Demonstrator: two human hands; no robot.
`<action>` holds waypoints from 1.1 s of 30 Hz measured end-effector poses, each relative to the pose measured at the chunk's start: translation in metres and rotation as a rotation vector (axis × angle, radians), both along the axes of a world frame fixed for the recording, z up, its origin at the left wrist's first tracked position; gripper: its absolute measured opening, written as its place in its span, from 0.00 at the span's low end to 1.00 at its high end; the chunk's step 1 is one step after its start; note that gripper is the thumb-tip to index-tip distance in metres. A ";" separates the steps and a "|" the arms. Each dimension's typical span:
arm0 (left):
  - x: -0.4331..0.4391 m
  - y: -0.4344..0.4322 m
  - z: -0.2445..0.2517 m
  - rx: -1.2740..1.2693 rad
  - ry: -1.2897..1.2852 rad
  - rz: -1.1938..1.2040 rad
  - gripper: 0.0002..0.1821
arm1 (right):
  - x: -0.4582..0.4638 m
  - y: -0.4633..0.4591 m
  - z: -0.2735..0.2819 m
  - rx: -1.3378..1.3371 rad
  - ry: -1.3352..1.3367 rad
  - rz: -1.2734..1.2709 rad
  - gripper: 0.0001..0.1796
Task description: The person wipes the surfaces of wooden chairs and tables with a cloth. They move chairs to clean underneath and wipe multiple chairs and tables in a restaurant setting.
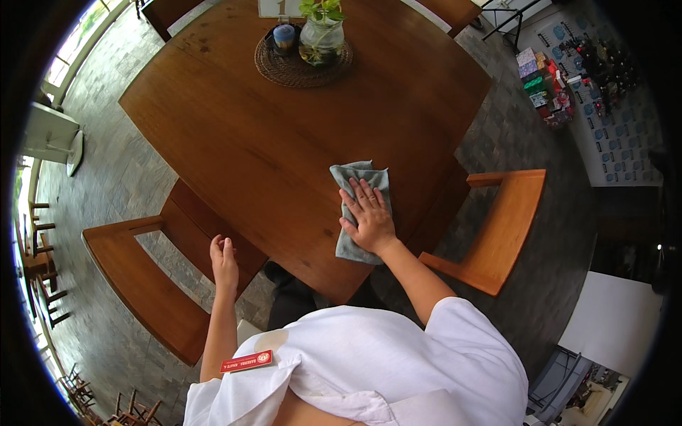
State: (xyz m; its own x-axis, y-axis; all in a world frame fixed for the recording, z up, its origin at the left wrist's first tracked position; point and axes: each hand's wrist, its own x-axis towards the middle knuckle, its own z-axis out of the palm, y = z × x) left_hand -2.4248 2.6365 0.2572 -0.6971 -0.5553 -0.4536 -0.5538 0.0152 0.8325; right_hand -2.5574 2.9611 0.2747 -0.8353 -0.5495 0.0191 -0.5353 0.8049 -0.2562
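Observation:
My right hand (368,215) lies flat, palm down, on a folded grey-green cloth (362,250), its fingers slightly spread. The cloth rests on the brown wooden table (277,138), close to the near corner. Off the table's left edge, my left hand (225,261) is raised over a wooden chair seat, fingers loosely bent, holding nothing. Toward the far side, a round woven mat (303,80) carries a glass jar (321,42) with a leafy plant in water, a blue candle (284,36) in a dark holder and a small number sign (279,8).
One wooden chair (144,293) stands at the table's left side, another (495,234) at its right. Wrapped boxes (535,80) are piled by a patterned backdrop at the upper right. A white panel (610,319) is at the lower right.

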 end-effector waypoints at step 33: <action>-0.037 0.075 -0.058 -0.449 -0.158 0.648 0.41 | -0.137 -0.004 -0.012 -0.304 -0.100 0.868 0.36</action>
State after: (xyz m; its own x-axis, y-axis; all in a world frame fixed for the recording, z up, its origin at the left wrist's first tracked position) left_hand -2.4614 2.7113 0.1995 -0.1200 -0.9803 -0.1570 -0.6779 -0.0347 0.7343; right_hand -2.6941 2.9572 0.2623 -0.1389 -0.9667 0.2151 -0.8831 0.0226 -0.4687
